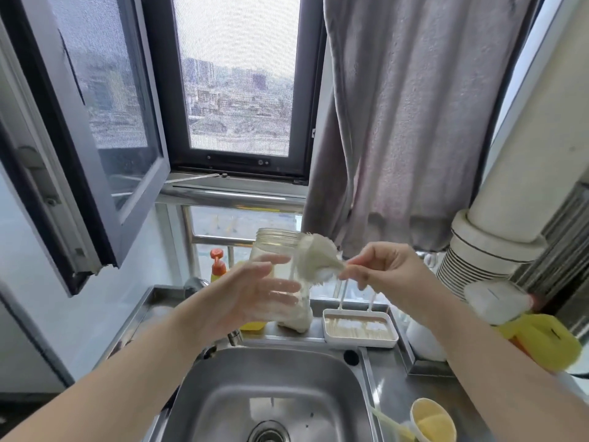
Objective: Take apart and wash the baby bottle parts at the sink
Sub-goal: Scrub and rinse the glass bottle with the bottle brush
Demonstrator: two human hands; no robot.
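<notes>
The sink (274, 387) lies at 6 o'clock, below both hands. The bottle (276, 250), mouth tilted toward 1 o'clock, is held above it by the left hand (251, 295), fingers wrapped round its clear body. The right hand (379, 266) pinches the brush (314, 261) at the rim. Scrubbing looks underway; next, the brush likely needs pushing inside and twisting.

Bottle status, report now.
Left hand grips clear bottle, raised over sink. Right hand pinches brush at bottle mouth. Nothing in the way.
</notes>
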